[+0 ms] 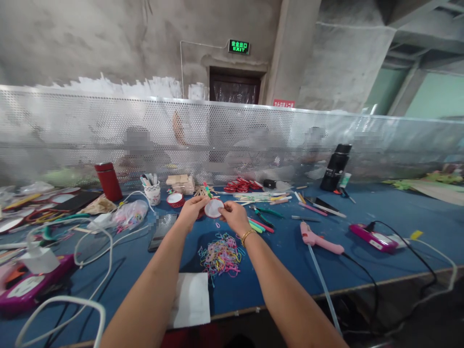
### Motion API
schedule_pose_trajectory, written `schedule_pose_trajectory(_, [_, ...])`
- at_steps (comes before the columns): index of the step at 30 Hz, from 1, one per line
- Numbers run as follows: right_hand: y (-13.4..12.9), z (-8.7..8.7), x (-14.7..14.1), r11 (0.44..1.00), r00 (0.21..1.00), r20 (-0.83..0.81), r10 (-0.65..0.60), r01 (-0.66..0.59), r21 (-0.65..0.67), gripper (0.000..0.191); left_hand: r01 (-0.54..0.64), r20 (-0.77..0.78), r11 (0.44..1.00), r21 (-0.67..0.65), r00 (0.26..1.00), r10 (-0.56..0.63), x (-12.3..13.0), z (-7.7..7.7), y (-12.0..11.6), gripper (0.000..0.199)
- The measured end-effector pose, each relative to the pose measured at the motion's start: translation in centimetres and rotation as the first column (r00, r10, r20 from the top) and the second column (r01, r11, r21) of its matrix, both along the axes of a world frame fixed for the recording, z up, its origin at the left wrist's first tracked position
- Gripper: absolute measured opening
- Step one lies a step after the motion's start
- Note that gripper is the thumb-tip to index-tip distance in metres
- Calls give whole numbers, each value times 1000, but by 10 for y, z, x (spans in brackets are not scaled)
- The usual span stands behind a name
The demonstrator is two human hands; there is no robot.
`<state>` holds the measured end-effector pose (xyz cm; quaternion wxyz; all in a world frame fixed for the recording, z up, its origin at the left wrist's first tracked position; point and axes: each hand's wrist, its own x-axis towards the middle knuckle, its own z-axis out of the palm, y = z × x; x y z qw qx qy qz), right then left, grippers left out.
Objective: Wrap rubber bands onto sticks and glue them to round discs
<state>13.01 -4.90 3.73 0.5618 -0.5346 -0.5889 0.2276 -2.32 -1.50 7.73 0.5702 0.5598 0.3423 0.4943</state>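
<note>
A small round white disc with a red rim is held up over the middle of the table between my two hands. My left hand pinches at its left side, beside a short green and red stick-like piece that points up and away. The fingers of my right hand are closed on the disc's right edge. Below the hands lies a loose heap of thin multicoloured loops, with one pink loop apart from it. Stacked red-rimmed round pieces stand left of my left hand.
A pink glue gun and a purple power strip lie to the right. Green-handled pliers rest beyond my right hand. A phone, a red flask and white cables are leftward. A perforated metal screen borders the back.
</note>
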Motion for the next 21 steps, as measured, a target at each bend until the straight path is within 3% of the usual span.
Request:
schedule_pose_trajectory(8, [0, -1, 1, 1000, 999, 34, -14, 14, 10, 13, 40, -5, 990, 132, 999, -39, 0, -10, 9, 44])
schedule_pose_trajectory(21, [-6, 7, -2, 998, 998, 41, -52, 51, 22, 14, -92, -36, 958, 271, 994, 106, 12, -19, 14, 36])
